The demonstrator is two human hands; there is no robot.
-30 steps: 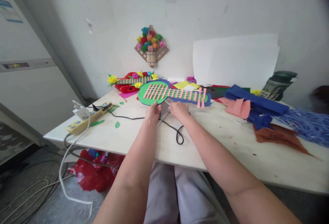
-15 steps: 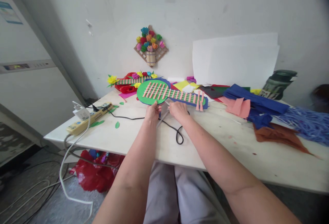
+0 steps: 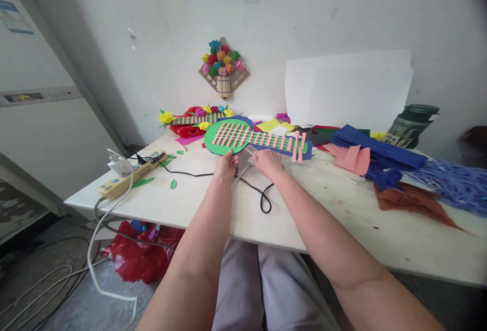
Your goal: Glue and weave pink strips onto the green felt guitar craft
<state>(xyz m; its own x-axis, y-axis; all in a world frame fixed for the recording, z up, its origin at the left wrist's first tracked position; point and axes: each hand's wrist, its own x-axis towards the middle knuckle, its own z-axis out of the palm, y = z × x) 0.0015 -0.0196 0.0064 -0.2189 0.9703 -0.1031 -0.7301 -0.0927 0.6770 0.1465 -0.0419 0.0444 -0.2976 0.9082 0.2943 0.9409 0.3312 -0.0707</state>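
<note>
My left hand (image 3: 227, 164) is closed on the lower edge of a green paper lute (image 3: 224, 143), thumb on its face. Pink rolled sticks cross its white strings, four-peg-like pieces aside, and dark blue paper shows round the edge. My right hand (image 3: 267, 162) is closed around what appears to be a hot glue gun (image 3: 250, 160), mostly hidden by the fingers. A translucent stick (image 3: 240, 175) slants down from it, and a black cord (image 3: 262, 199) loops below. The gun's tip is close to the lute's underside; contact cannot be made out.
Behind lies a second flowered lute (image 3: 196, 119). A power strip (image 3: 131, 174) and green paper leaves (image 3: 173, 184) are on the left. Coloured paper (image 3: 376, 148), blue strands (image 3: 452, 184) and a dark bottle (image 3: 411, 125) occupy the right. A flower basket (image 3: 223, 85) hangs on the wall.
The lute has shifted slightly to the right. My right hand has moved a little to the right too, with the gun still in it. My left hand keeps its hold.
</note>
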